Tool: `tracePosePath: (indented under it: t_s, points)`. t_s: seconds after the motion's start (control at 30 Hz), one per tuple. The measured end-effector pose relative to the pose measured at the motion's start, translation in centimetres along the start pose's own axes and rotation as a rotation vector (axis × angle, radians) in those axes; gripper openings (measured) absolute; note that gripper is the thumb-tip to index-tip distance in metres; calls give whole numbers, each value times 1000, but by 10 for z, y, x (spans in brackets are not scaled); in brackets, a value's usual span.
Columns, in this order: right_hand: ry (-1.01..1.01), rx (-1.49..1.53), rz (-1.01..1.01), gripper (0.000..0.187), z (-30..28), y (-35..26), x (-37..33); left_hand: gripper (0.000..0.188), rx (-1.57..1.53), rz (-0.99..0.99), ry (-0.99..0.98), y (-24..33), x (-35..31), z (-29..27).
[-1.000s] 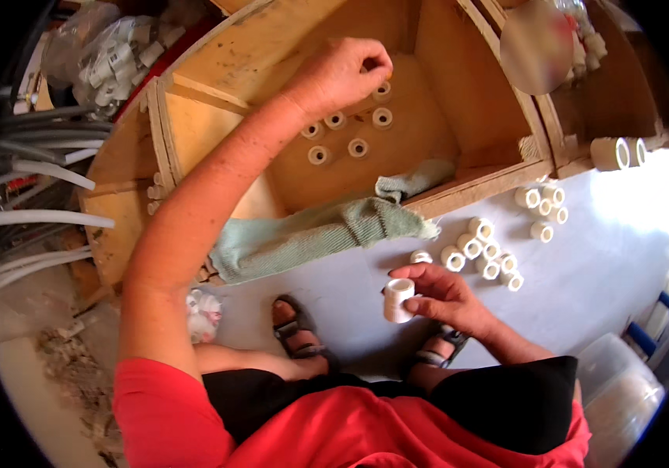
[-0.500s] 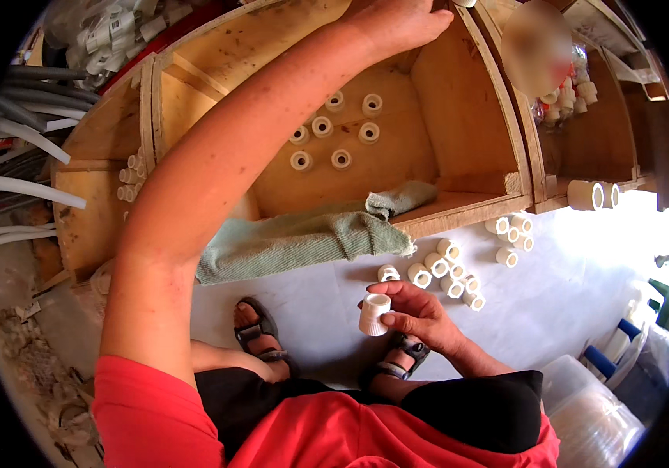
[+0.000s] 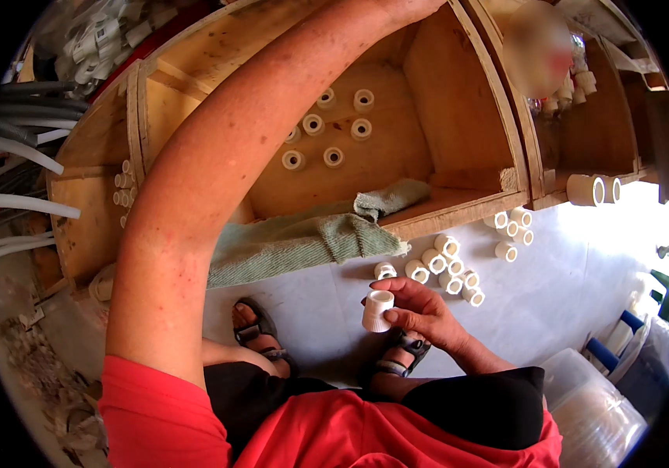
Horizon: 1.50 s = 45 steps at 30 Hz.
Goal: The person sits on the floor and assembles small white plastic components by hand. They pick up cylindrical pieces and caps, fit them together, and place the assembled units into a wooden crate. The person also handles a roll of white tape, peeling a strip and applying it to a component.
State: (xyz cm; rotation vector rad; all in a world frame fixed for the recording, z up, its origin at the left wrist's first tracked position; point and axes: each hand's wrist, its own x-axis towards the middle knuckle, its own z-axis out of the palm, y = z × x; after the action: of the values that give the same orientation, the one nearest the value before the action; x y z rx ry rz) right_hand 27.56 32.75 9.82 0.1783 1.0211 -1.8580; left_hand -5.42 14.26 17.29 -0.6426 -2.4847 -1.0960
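My right hand [image 3: 420,313] pinches a white plastic pipe fitting [image 3: 379,313] between thumb and fingers, its round opening tilted upward. The fitting has a ribbed lower part and is held above the floor in front of my feet. My left arm stretches up across the wooden box [image 3: 467,109]. Only a part of my left hand [image 3: 416,8] shows at the top edge of the picture, by the box's far right corner; its fingers are cut off from view. Several white fittings [image 3: 333,157] stand on the box's bottom, some partly hidden behind my forearm.
More white fittings [image 3: 453,265] lie in groups on the grey floor [image 3: 537,304] before the box. A green cloth [image 3: 303,248] hangs over its front edge. Neighbouring compartments hold fittings [image 3: 585,189]. Pipes [image 3: 26,203] jut in at left; plastic-wrapped goods [image 3: 592,398] stand at lower right.
My left hand has gone farther up, nearly out of the picture, and the forearm has swung slightly right. My right hand still holds the fitting. The view has shifted a little.
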Motion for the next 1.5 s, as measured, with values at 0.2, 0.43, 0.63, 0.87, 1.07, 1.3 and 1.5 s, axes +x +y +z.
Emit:
tracePosePath:
  t_s: [0.2, 0.43, 0.63, 0.87, 1.07, 1.3, 1.5]
  points:
    - [15, 27, -5, 43, 1, -4, -1, 21, 37, 29, 135, -18, -10, 11]
    - [-10, 4, -27, 44, 5, -1, 1, 9, -476, -222, -119, -44, -34, -2]
    - [-2, -25, -12, 44, 12, -2, 5, 17, -590, -616, -476, -40, -92, -30]
    - [-43, -52, 12, 45, 26, -3, 18, 22, -521, -712, -604, -26, -136, -63]
    - [-47, -75, 24, 44, 34, -2, 25, 26, -480, -720, -660, -40, -145, -64]
    - [-29, -62, 23, 44, 30, 1, 25, 28, -515, -762, -735, -53, -147, -59]
    - [-26, -44, 16, 43, 27, 0, 25, 32, -552, -726, -769, -51, -149, -55]
